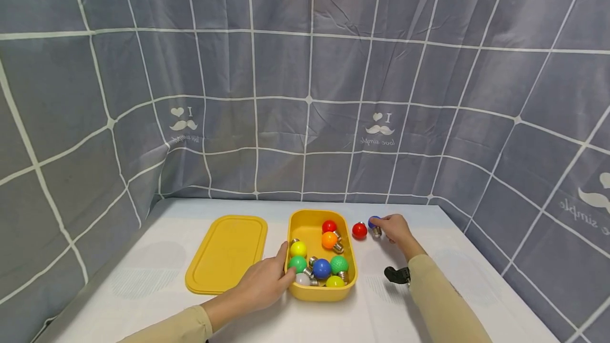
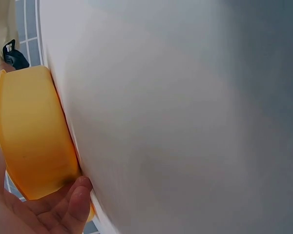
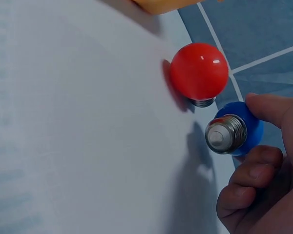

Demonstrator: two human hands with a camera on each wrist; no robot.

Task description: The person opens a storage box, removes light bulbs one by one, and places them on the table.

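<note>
With its thumb and fingers, my right hand pinches a round blue light bulb by the globe, its silver screw base pointing away from the palm. Beside it on the table is a shiny red bulb. At the left wall of a yellow plastic container, my left hand grips the side, thumb at the rim and fingers low along the outside. Inside lie another red bulb, an orange bulb, a blue bulb, and several yellow, green and white ones.
A flat yellow lid lies on the white-covered table left of the container. Grey curtains with white grid lines surround the table at the back and both sides. A black strap hangs by the right wrist.
</note>
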